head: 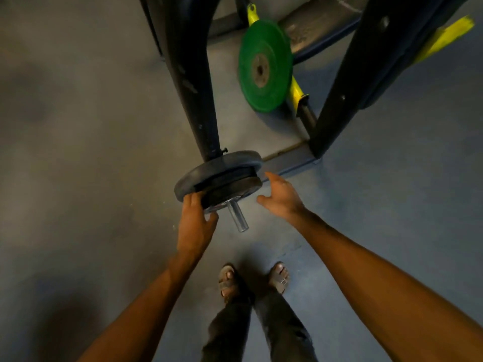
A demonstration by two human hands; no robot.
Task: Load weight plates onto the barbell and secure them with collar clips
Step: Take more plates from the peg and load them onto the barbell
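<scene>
Forearms, two, are entering from the bottom edge, nearest the lens; feet in sandals, two, are standing between them on the grey floor.

Left hand: fingers are curling over the lower rim of the weight plates, touching; thumb is lying toward the sleeve. Holding the plate edge, as far as can be judged.

Right hand: is hovering just beside the plates at their 3 o'clock, fingers spread wide, holding nothing, not touching.

Weight plates, dark: at least two are sitting stacked on the bar, a larger one behind and a smaller one in front; whether a third is among them cannot be told.

Barbell sleeve, one: bare metal stub is projecting from the plate centre, long axis running from 11 o'clock toward 5 o'clock, free end pointing at the person and lying between the two hands. Left hand is nearer to it.

Collar clips: none is showing; securing looks not yet done.

Green plate, one: is leaning at 1 o'clock, well apart, against a yellow peg.

Rack uprights, dark, two.
</scene>
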